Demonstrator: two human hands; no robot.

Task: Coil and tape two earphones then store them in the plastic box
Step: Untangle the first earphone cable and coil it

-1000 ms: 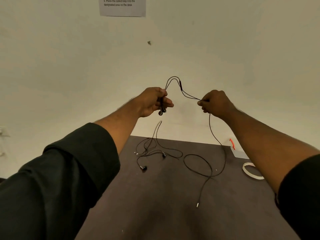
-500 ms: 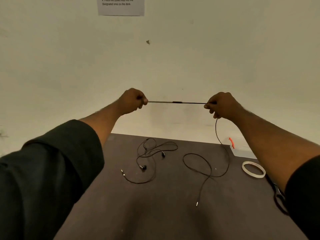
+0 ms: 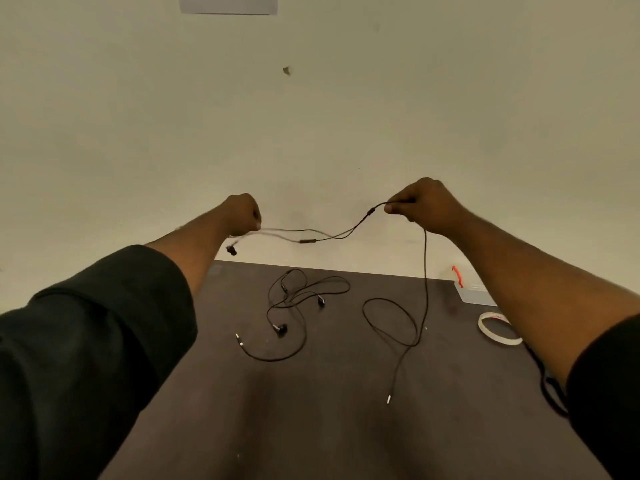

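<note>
You hold the first earphone (image 3: 325, 236) in the air in front of the wall, both arms stretched out over the dark table (image 3: 346, 427). Your left hand (image 3: 242, 214) is closed in a fist around the earbud end, one bud dangling just below it. Your right hand (image 3: 424, 206) pinches the cable just past the splitter, fingers curled round it. Between the two hands the split wires sag in a shallow curve with the inline remote near the low point, so the strand looks laid out for measuring a first loop, not pulled tight.

From your right hand the main cable drops straight to the table, loops once and ends in its plug (image 3: 388, 399) near the middle of the surface; that slack appears left down there so it can feed upward as you wind.

The second earphone (image 3: 294, 306) lies untouched in a loose tangle on the table, well apart from the held one's loop. The tape roll (image 3: 498, 329) sits flat by your right forearm, and the plastic box (image 3: 474, 294) with its orange latch stands just behind it against the wall, both within that hand's reach. Nothing is coiled, taped or boxed yet.
</note>
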